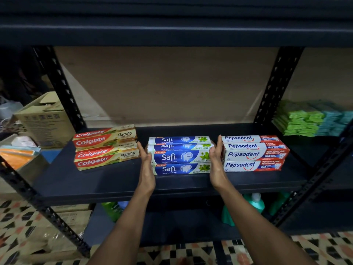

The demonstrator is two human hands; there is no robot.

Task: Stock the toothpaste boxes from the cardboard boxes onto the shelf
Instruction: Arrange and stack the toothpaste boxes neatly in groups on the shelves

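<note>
Three groups of toothpaste boxes lie on the dark shelf (172, 184): red Colgate boxes (106, 148) on the left, blue-and-white Safi boxes (180, 155) in the middle, white-and-red Pepsodent boxes (252, 153) on the right. My left hand (146, 161) presses flat against the left ends of the Safi stack. My right hand (215, 159) presses flat against its right ends, in the gap beside the Pepsodent boxes. The fingers of both hands are straight.
A cardboard box (44, 119) stands left of the rack's black upright (59, 87). Green and blue packets (309, 119) are stacked on the neighbouring shelf at right. Green bottles (254, 205) stand on the lower shelf. More cardboard boxes (72, 217) sit low at left on the patterned floor.
</note>
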